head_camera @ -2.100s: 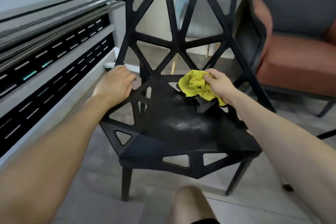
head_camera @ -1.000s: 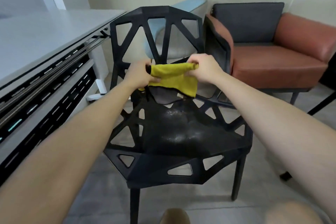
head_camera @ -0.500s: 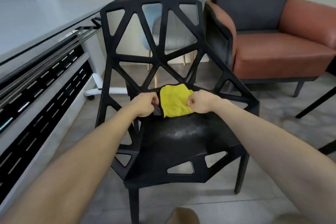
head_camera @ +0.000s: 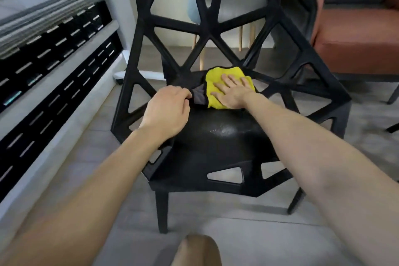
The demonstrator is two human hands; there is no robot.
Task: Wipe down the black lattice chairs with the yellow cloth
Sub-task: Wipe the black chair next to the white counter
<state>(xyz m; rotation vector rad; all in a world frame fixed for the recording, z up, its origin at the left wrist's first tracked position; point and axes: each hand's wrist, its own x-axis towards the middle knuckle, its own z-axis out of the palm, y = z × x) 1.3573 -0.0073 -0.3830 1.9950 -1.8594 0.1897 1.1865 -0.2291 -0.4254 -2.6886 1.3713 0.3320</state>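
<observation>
Item: yellow fabric cloth (head_camera: 218, 81), now laid flat at the seat's rear on the black plastic lattice chair (head_camera: 216, 136). Right hand (head_camera: 232, 93): pinch released, fingers spread, pressing. Left hand (head_camera: 168, 112): pinching the cloth's grey edge (steadying). Wiping stroke likely imminent.

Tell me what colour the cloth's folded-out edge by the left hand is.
Dark grey; the cloth is otherwise yellow. Head view.

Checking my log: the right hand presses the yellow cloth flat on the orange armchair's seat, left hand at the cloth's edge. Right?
No. The head view shows the right hand pressing the cloth flat on the seat of the black chair, not the armchair; the left hand is at the cloth's edge.
</observation>
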